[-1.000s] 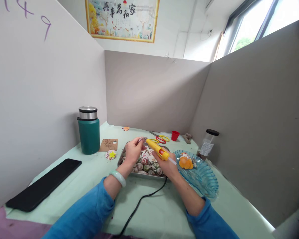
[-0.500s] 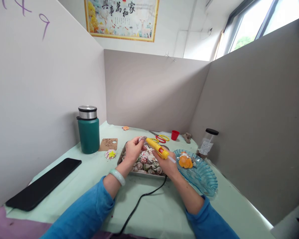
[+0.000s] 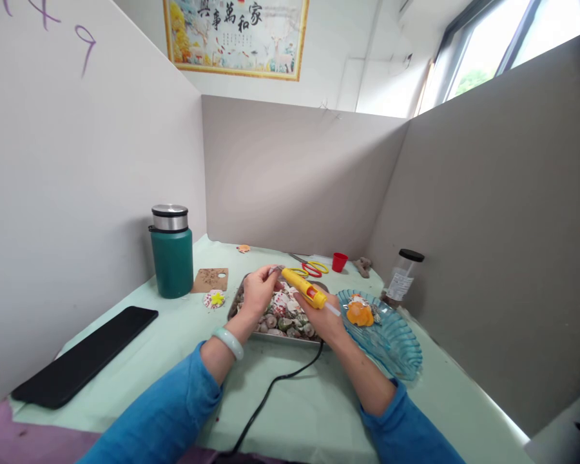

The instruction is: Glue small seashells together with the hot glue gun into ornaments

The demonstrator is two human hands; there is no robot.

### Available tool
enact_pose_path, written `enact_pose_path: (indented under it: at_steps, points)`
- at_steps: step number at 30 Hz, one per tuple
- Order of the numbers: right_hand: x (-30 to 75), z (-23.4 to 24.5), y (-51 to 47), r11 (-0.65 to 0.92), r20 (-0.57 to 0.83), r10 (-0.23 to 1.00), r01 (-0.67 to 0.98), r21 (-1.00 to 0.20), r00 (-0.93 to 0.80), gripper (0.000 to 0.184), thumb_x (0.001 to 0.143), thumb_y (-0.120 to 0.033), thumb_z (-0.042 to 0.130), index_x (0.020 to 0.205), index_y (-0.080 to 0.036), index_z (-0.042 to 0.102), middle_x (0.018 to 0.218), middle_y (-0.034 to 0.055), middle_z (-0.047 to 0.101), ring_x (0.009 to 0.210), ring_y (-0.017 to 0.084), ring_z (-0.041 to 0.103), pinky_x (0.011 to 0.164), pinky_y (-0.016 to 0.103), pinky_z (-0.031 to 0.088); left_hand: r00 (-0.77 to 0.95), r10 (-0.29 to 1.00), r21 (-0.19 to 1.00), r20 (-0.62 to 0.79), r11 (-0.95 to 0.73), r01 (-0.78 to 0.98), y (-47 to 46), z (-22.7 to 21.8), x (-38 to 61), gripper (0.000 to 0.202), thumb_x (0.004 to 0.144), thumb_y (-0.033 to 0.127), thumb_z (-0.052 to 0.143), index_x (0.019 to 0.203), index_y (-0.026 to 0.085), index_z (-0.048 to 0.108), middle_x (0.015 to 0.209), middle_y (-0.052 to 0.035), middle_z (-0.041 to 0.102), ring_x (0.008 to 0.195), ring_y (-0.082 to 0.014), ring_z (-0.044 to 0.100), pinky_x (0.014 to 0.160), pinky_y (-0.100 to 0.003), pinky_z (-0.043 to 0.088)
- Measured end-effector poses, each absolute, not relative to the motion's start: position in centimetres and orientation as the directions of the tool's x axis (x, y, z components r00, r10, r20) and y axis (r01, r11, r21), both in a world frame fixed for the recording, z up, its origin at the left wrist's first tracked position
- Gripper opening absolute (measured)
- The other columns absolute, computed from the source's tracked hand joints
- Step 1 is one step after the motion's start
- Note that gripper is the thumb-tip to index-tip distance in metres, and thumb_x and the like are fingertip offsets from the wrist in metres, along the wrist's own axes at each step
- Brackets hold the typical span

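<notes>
My right hand (image 3: 325, 317) is wrapped round a yellow glue gun (image 3: 303, 287), with a clear glue stick (image 3: 333, 309) poking out of its back end. The gun's nozzle points up and left at a small greyish shell (image 3: 275, 269), pinched in the fingertips of my left hand (image 3: 258, 290). Much of that shell is hidden by the fingers. Below both hands lies a metal tray (image 3: 275, 337) full of grey, white and reddish shells (image 3: 281, 312). From the gun's grip a black cord (image 3: 272, 386) runs toward the front edge.
On the left stand a green bottle (image 3: 172, 263), a black slab (image 3: 87, 356), a cardboard piece (image 3: 211, 280) and a flower-like disc (image 3: 214, 299). To the right is a blue plate (image 3: 396, 351) with orange pieces. Scissors (image 3: 314, 268), a red cup (image 3: 339, 261) and a jar (image 3: 402, 278) sit farther back.
The glue gun's tip has shifted very slightly left toward the shell. Both hands otherwise keep their places, and nothing has been let go or picked up.
</notes>
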State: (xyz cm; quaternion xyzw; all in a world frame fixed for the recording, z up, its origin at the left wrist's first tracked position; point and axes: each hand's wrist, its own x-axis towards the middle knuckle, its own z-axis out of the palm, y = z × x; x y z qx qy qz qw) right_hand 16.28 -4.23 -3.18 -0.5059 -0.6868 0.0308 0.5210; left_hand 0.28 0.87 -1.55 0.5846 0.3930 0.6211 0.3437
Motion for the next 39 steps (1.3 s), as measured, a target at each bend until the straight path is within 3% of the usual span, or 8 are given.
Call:
enact_pose_path:
  at_steps: [4, 11, 19, 28, 34, 39]
  points:
    - [16.2, -3.1, -4.3, 0.487, 0.688, 0.724, 0.670, -0.560, 0.048, 0.035, 0.083, -0.052, 0.056, 0.073, -0.019, 0.060, 0.059, -0.0016, 0.058, 0.054, 0.013, 0.051, 0.054, 0.024, 0.038, -0.086, 0.888, 0.892, 0.452, -0.452, 0.023, 0.8, -1.4, 0.3, 0.035, 0.076, 0.044, 0.060, 0.092, 0.016, 0.071, 0.062, -0.0003, 0.067, 0.054, -0.0144, 0.062, 0.054, -0.022, 0.048]
    - [16.3, -3.3, -4.1, 0.472, 0.672, 0.735, 0.644, -0.602, 0.090, 0.035, 0.083, -0.053, 0.056, 0.078, -0.019, 0.062, 0.062, -0.0003, 0.061, 0.054, 0.014, 0.052, 0.054, 0.024, 0.039, -0.076, 0.885, 0.887, 0.460, -0.454, 0.082, 0.6, -1.3, 0.3, 0.038, 0.078, 0.050, 0.059, 0.087, 0.016, 0.070, 0.053, -0.0002, 0.063, 0.052, -0.0151, 0.061, 0.052, -0.022, 0.045]
    - [16.2, -2.9, -4.3, 0.466, 0.661, 0.742, 0.622, -0.629, 0.113, 0.039, 0.080, -0.056, 0.056, 0.074, -0.018, 0.060, 0.061, 0.0007, 0.060, 0.054, 0.014, 0.050, 0.053, 0.025, 0.039, -0.055, 0.896, 0.898, 0.440, -0.439, 0.030, 0.3, -1.0, 0.3, 0.034, 0.076, 0.048, 0.061, 0.084, 0.015, 0.068, 0.051, 0.0006, 0.062, 0.050, -0.0139, 0.059, 0.052, -0.022, 0.045]
    - [16.4, -3.3, -3.9, 0.454, 0.647, 0.741, 0.576, -0.680, 0.180, 0.035, 0.079, -0.052, 0.059, 0.076, -0.017, 0.062, 0.063, 0.0015, 0.063, 0.056, 0.015, 0.053, 0.056, 0.026, 0.042, -0.026, 0.935, 0.917, 0.353, -0.351, -0.188, -0.1, -0.5, 0.4, 0.028, 0.073, 0.041, 0.066, 0.079, 0.014, 0.062, 0.048, 0.0022, 0.058, 0.045, -0.0108, 0.054, 0.051, -0.021, 0.043]
    - [16.5, -2.5, -4.2, 0.382, 0.537, 0.785, 0.443, -0.811, 0.307, 0.041, 0.076, -0.056, 0.061, 0.072, -0.015, 0.064, 0.057, 0.0020, 0.060, 0.052, 0.016, 0.054, 0.051, 0.027, 0.042, 0.179, 0.934, 0.916, 0.310, -0.243, -0.320, -0.5, -0.6, 0.8, 0.029, 0.068, 0.039, 0.072, 0.079, 0.013, 0.062, 0.054, 0.0019, 0.059, 0.046, -0.0099, 0.054, 0.049, -0.021, 0.043]
    - [16.6, -2.3, -4.4, 0.358, 0.484, 0.818, 0.383, -0.851, 0.311, 0.041, 0.076, -0.057, 0.060, 0.077, -0.018, 0.067, 0.054, -0.0001, 0.058, 0.052, 0.017, 0.054, 0.048, 0.026, 0.042, 0.332, 0.901, 0.936, 0.278, -0.177, -0.303, -1.4, -0.8, 1.3, 0.030, 0.068, 0.038, 0.073, 0.080, 0.012, 0.063, 0.058, 0.0006, 0.059, 0.046, -0.0093, 0.053, 0.048, -0.021, 0.042]
